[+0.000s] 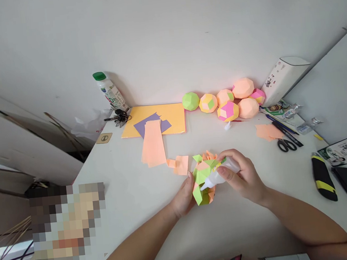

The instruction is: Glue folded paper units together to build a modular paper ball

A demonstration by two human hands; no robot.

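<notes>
My left hand (184, 198) cups a half-built paper ball (203, 177) of green and peach panels, just above the white table (137, 199). My right hand (242, 176) grips a small white glue bottle (219, 175) with its nozzle pointing left onto the green panel. Loose peach paper squares (181, 164) lie just left of the model.
Several finished paper balls (227, 100) sit against the wall beside a white box (283, 77). Orange, purple and peach sheets (153, 128), keys (118, 117) and a green-capped bottle (110, 92) lie at the back left. Scissors (287, 145), pens and dark cases (324, 179) lie right.
</notes>
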